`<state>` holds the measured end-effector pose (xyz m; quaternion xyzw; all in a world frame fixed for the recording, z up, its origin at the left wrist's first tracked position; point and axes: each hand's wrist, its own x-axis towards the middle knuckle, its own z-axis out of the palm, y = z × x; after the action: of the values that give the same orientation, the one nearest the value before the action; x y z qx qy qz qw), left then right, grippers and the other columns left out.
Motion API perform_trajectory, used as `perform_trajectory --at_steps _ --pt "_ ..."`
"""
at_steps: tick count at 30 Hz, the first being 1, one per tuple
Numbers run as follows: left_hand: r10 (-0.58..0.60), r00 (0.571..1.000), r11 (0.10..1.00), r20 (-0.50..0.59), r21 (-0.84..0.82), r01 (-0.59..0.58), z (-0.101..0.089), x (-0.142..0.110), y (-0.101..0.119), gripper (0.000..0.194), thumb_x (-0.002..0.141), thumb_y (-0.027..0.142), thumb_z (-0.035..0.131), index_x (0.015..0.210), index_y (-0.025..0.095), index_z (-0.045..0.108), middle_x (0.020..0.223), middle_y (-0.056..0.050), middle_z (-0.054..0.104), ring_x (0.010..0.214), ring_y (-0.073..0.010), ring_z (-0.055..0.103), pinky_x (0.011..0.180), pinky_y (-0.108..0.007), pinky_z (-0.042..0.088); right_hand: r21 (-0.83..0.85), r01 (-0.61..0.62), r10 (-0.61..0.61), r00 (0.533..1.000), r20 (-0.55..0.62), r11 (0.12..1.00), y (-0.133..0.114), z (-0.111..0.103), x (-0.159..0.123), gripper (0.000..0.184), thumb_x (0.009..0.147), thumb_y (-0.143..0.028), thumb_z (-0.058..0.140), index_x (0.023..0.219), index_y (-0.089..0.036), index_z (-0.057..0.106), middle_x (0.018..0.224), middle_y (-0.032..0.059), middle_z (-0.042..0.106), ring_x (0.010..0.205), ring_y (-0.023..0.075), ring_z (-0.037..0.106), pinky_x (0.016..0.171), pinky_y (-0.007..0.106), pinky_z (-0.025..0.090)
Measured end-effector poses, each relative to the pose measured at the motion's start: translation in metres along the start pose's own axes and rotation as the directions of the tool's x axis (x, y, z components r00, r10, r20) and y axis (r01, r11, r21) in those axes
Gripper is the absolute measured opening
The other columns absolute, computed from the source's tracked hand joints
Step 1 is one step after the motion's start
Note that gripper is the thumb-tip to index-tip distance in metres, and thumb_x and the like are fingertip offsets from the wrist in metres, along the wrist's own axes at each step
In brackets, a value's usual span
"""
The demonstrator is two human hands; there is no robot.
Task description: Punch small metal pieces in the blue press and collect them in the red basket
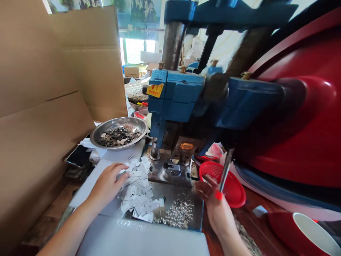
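My left hand (108, 183) lies palm down on a heap of small white flat pieces (140, 193), its fingers curled over the pieces at the heap's left side. My right hand (210, 197) is closed round a thin metal rod with a red tip (224, 174), held upright beside a red plastic dish (234, 188). Between my hands stands the die block (170, 170) of a blue press (176, 96). A pile of tiny shiny metal bits (179, 213) lies on the press's metal base plate in front of it.
A steel bowl (118, 133) of dark and pale scraps sits behind my left hand. Cardboard sheets (45, 89) wall the left side. A large red wheel (306, 106) fills the right. A phone (78, 156) lies at the left, a white cup (315, 233) at bottom right.
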<state>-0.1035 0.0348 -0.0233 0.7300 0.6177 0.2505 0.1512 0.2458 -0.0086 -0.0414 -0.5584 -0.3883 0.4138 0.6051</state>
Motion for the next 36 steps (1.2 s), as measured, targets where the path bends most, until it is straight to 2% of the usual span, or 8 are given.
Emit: perform_trajectory --at_steps 5,9,14,19,23,27,33,36 --pt "-0.111 0.992 0.969 0.060 0.229 0.095 -0.003 -0.005 -0.031 0.050 0.076 0.049 0.056 0.117 0.020 0.059 0.112 -0.010 0.059 0.106 -0.0301 0.053 0.094 -0.041 0.039 -0.499 0.199 -0.142 0.978 0.151 0.843 -0.006 0.038 0.031 0.038 0.072 -0.051 0.059 0.095 -0.021 0.066 0.093 0.0070 0.070 0.089 0.0243 0.064 0.079 0.035 0.048" --pt "-0.144 0.981 0.975 0.133 0.191 0.117 0.000 -0.004 -0.036 0.036 0.079 0.040 0.051 0.109 0.021 0.061 0.104 -0.008 0.058 0.098 -0.0254 0.058 0.088 -0.036 0.042 -0.636 0.201 -0.126 0.979 0.161 0.745 -0.011 0.059 0.050 0.027 0.071 -0.046 0.058 0.081 -0.021 0.064 0.077 0.0038 0.068 0.073 0.0210 0.062 0.067 0.031 0.045" --pt "-0.209 0.965 0.973 0.161 0.135 0.188 -0.005 -0.006 -0.036 0.038 0.080 0.036 0.050 0.114 0.020 0.055 0.105 -0.008 0.061 0.096 -0.0230 0.060 0.084 -0.032 0.043 -0.486 0.144 -0.200 0.978 -0.064 0.862 -0.009 0.015 0.047 0.035 0.069 -0.053 0.056 0.075 -0.019 0.060 0.066 0.0023 0.063 0.060 0.0168 0.055 0.056 0.028 0.041" --pt "-0.318 0.921 0.946 0.224 0.140 0.292 -0.010 -0.007 -0.037 0.034 0.077 0.038 0.053 0.106 0.021 0.059 0.092 -0.006 0.066 0.087 -0.0237 0.062 0.077 -0.031 0.043 -0.513 0.014 -0.172 0.950 -0.262 0.858 -0.007 -0.035 0.021 0.042 0.070 -0.053 0.057 0.093 -0.018 0.061 0.083 0.0066 0.068 0.074 0.0210 0.061 0.065 0.031 0.046" --pt "-0.270 0.942 0.960 0.200 0.136 0.246 -0.010 -0.008 -0.037 0.027 0.074 0.036 0.055 0.095 0.020 0.062 0.092 -0.006 0.066 0.088 -0.0234 0.061 0.073 -0.030 0.043 -0.651 0.172 -0.131 0.985 0.111 0.739 -0.006 -0.018 -0.005 0.029 0.077 -0.044 0.053 0.087 -0.021 0.066 0.087 0.0063 0.069 0.085 0.0225 0.062 0.078 0.035 0.047" --pt "-0.272 0.942 0.961 0.194 0.105 0.256 -0.012 -0.010 -0.027 0.022 0.077 0.034 0.052 0.093 0.022 0.062 0.087 -0.003 0.066 0.082 -0.0220 0.061 0.070 -0.029 0.042 -0.656 0.500 -0.124 0.838 0.531 0.565 -0.009 0.017 -0.022 0.019 0.083 -0.029 0.050 0.081 -0.024 0.069 0.086 0.0034 0.067 0.086 0.0186 0.060 0.082 0.033 0.045" --pt "-0.167 0.973 0.917 0.162 -0.337 0.214 -0.005 -0.011 0.027 0.035 0.081 0.037 0.051 0.109 0.020 0.061 0.109 -0.004 0.065 0.097 -0.0216 0.059 0.087 -0.031 0.042 -0.736 0.593 0.005 0.778 0.629 0.325 -0.011 0.037 -0.026 0.019 0.082 -0.021 0.052 0.074 -0.026 0.069 0.082 0.0030 0.064 0.086 0.0211 0.057 0.079 0.036 0.043" --pt "-0.069 0.955 0.816 0.289 -0.534 0.220 0.011 -0.009 0.065 0.027 0.079 0.032 0.054 0.100 0.019 0.064 0.093 -0.003 0.067 0.086 -0.0191 0.060 0.080 -0.029 0.045 -0.742 0.577 -0.026 0.795 0.606 0.342 -0.009 0.037 -0.022 0.022 0.085 -0.022 0.048 0.075 -0.025 0.067 0.082 0.0047 0.064 0.085 0.0220 0.057 0.078 0.037 0.043"
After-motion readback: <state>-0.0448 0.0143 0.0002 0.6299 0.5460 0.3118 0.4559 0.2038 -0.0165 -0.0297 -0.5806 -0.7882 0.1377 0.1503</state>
